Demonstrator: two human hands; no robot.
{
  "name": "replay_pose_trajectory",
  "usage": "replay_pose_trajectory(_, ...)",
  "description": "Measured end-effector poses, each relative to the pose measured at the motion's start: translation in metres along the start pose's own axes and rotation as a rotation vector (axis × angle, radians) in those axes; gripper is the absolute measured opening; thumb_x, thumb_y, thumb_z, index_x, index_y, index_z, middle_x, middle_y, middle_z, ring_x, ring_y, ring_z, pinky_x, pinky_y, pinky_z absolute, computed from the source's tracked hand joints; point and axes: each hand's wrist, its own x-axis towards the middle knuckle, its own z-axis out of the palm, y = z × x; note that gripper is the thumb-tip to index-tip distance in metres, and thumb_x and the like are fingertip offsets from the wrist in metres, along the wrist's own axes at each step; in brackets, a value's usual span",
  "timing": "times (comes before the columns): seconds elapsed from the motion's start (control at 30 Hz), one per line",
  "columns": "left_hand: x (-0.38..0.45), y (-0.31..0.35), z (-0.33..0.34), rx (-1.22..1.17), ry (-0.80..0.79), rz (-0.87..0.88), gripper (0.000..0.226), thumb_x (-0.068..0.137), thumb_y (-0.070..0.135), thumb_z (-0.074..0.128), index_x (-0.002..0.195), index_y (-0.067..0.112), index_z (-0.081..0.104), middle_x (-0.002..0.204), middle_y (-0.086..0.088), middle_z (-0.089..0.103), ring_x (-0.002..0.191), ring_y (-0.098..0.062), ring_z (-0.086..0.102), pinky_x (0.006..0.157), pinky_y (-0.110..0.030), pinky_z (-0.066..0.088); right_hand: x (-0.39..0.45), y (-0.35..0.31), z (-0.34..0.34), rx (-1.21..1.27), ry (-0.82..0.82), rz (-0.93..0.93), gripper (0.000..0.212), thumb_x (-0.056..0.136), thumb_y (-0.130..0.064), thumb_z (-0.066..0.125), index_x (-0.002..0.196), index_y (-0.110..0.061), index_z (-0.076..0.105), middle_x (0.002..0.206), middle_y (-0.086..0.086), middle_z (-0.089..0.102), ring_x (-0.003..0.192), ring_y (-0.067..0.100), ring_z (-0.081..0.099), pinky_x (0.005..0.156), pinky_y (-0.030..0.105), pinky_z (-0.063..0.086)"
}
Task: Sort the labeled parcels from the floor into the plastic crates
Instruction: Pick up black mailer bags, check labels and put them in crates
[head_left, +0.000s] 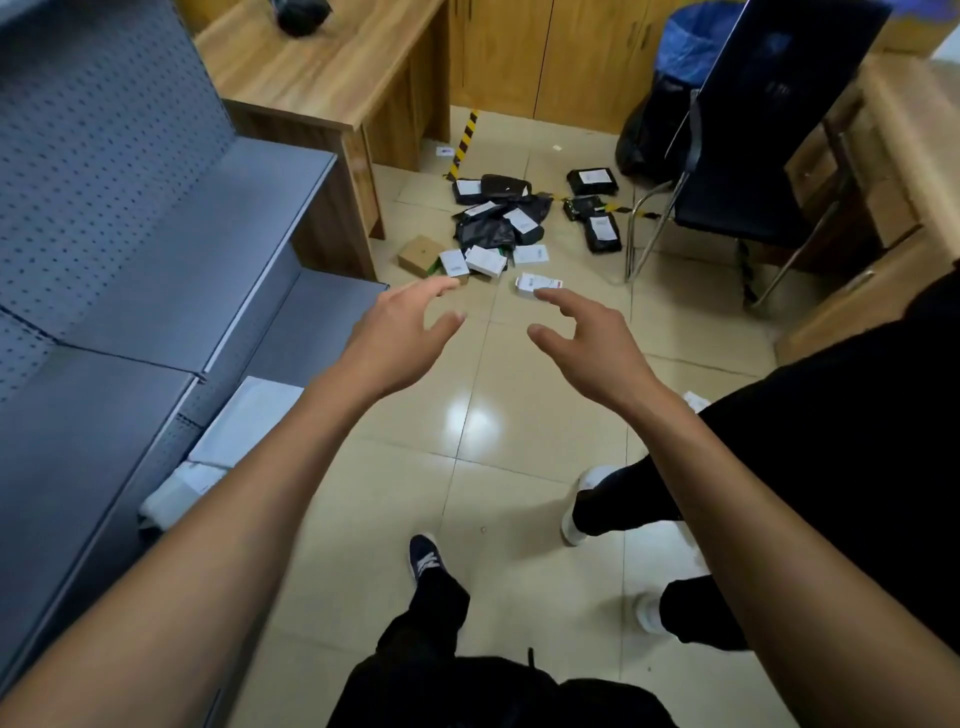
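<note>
I have left hand (400, 338) and right hand (587, 338) spread, empty, mid-frame | parcels (498, 228) heaped on floor (467, 467), upper centre | hands readied to scoop, I judge | no crates visible

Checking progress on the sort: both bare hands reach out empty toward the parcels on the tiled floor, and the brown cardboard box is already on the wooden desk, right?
Not quite. The head view shows the brown cardboard box on the tiled floor beside the wooden desk. Left hand and right hand are empty.
</note>
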Motion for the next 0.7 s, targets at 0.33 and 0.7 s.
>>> replay_pose_trajectory(0.33,0.143,-0.009,-0.045,-0.044,0.015,0.063,0.046,0.1,0.038,0.059,0.144,0.028,0.055,0.137,0.004,0.062,0.128,-0.02,0.053,0.108,-0.042,0.045,0.127,-0.012,-0.017,-0.002,0.046,0.051,0.047,0.098,-0.035,0.063,0.144,-0.029,0.055,0.144,-0.004,0.058,0.135,0.015,0.05,0.094,0.023,0.037)
replay_pose_trajectory(0.7,0.317,-0.003,-0.009,0.016,-0.092,0.05,0.046,0.102,0.037,0.057,0.147,0.03,0.052,0.139,0.006,0.06,0.132,-0.02,0.05,0.111,-0.039,0.039,0.288,0.068,-0.031,0.068,-0.003,0.149,0.045,0.098,-0.035,0.063,0.142,-0.027,0.057,0.144,-0.003,0.058,0.135,0.02,0.05,0.104,0.03,0.04)
